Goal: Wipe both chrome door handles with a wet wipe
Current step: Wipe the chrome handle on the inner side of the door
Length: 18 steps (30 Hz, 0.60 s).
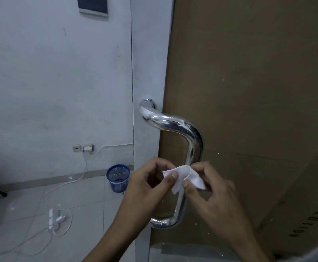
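A curved chrome door handle [184,129] is fixed to the edge of a door, running from an upper mount down to a lower bend. In front of its vertical bar, a white wet wipe [187,174] is held between both hands. My left hand [150,182] pinches the wipe's left corner with thumb and fingers. My right hand [211,188] pinches its right side. The wipe is partly folded and hangs just in front of the bar; I cannot tell if it touches the chrome. Only one handle is in view.
A brown cardboard sheet [248,91] covers the door's glass on the right. A blue mesh waste basket [118,177] stands on the tiled floor by the wall. A white power strip [51,218] with cables lies on the floor at the left.
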Motion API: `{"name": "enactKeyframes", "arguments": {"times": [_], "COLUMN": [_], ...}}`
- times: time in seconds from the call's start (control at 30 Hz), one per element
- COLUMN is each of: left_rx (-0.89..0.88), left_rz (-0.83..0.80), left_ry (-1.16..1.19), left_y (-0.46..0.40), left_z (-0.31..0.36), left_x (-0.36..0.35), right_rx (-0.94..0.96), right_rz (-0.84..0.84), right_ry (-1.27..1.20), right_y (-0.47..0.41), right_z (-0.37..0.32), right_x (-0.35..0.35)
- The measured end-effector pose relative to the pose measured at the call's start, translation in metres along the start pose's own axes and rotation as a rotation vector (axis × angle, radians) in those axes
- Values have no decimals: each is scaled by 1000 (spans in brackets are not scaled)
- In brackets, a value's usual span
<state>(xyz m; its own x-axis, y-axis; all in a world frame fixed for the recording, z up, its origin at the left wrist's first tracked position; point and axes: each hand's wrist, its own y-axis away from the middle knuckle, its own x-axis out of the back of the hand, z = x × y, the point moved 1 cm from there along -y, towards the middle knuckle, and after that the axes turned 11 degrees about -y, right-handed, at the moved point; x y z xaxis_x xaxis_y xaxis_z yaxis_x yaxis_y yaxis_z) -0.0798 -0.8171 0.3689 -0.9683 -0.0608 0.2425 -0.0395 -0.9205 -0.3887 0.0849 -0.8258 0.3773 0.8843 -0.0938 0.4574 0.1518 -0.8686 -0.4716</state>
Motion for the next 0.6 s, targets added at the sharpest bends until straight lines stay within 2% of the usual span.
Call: {"name": "enactKeyframes", "arguments": {"times": [0.13, 0.2, 0.43, 0.6], "left_rx": [11, -2, -24, -115], "left_rz": [5, 42, 361, 636], "left_ry": [7, -5, -6, -92], "left_y": [-1, -1, -17, -45], "left_z": [-1, -3, -1, 4], "left_x": [5, 9, 21, 18], "right_rx": [46, 113, 452, 532], "right_rz": [135, 206, 233, 155], "right_ry": [-52, -2, 223, 324], "right_y": [-2, -4, -40, -81], "right_z": [-2, -6, -40, -72], "right_x": [-5, -5, -3, -7]}}
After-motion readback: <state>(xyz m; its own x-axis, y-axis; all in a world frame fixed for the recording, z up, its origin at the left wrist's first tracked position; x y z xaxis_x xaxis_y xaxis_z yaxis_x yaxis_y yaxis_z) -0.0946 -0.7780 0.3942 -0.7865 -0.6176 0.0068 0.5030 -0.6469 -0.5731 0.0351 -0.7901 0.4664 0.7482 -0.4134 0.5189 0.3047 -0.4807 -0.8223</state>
